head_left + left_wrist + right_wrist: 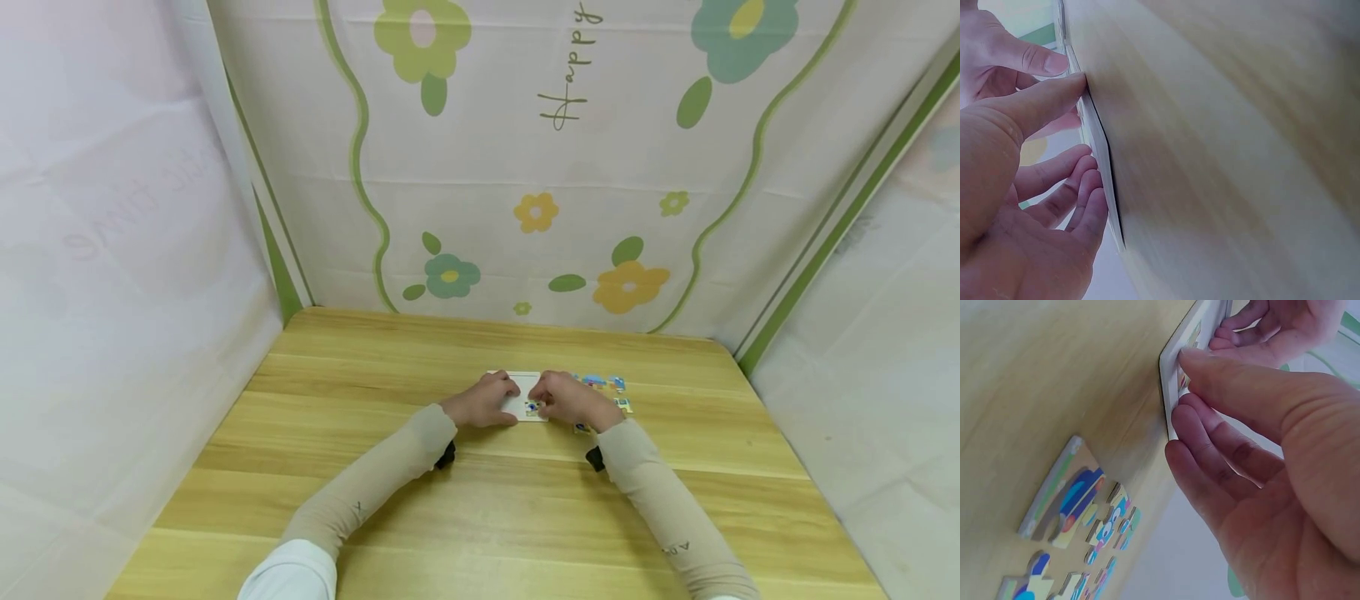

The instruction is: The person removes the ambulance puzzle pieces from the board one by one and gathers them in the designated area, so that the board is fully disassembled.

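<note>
A small white puzzle board lies flat on the wooden table, with a colourful puzzle piece in its near right part. My left hand rests on the board's left side, thumb at the near edge and bent fingertips on its surface. At the right side, my right hand pinches the piece between thumb and index finger, low at the board. In the right wrist view, the thumb partly covers this piece, and the other fingers curve beside the board's edge.
Several loose puzzle pieces lie on the table to the right of the board, partly hidden by my right hand in the head view. A flower-printed cloth hangs behind the table, with pale cloth walls at both sides.
</note>
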Demonstrator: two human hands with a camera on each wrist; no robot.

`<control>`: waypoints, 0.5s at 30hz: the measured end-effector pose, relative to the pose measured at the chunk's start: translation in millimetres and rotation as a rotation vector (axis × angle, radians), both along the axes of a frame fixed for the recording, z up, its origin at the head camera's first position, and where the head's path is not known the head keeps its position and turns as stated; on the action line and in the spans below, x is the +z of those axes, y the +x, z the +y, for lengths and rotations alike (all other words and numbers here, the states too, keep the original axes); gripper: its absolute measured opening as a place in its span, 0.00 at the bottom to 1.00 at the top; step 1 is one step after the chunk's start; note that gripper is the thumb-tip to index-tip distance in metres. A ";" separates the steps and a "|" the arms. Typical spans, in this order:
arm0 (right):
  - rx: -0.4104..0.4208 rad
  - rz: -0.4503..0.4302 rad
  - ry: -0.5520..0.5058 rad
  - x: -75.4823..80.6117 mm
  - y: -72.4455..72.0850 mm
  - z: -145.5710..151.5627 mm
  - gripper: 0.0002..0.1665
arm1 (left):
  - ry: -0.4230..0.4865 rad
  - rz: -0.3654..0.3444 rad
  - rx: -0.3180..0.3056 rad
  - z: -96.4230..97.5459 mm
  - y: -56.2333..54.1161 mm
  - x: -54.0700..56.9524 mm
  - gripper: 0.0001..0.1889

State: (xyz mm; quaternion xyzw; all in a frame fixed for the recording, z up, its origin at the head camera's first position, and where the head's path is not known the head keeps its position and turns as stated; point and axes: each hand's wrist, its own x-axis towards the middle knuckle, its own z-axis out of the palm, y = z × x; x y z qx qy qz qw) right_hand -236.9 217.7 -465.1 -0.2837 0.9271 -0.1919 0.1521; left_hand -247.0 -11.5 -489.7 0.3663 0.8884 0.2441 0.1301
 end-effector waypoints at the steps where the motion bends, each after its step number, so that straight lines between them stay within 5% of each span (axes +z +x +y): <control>1: 0.001 -0.002 0.003 0.6 0.2 -0.3 0.16 | -0.001 -0.002 0.000 0.0 -0.1 0.0 0.27; 15: -0.070 0.015 -0.079 -2.6 -5.2 -1.5 0.06 | 0.002 0.000 0.004 -1.5 3.6 3.8 0.27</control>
